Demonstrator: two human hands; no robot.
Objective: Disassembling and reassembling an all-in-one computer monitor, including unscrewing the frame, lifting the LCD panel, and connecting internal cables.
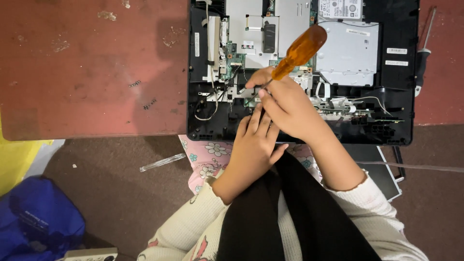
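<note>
A low desk with a worn red-brown top fills the upper part of the view. Its paint is chipped in pale spots. Below the desk lies a brown carpet floor. Left of the desk's near edge, something yellow shows. Below that, on the floor, sits a blue bag. The light is soft and even.

Small white rectangular labels on the opened device's black casing
</note>
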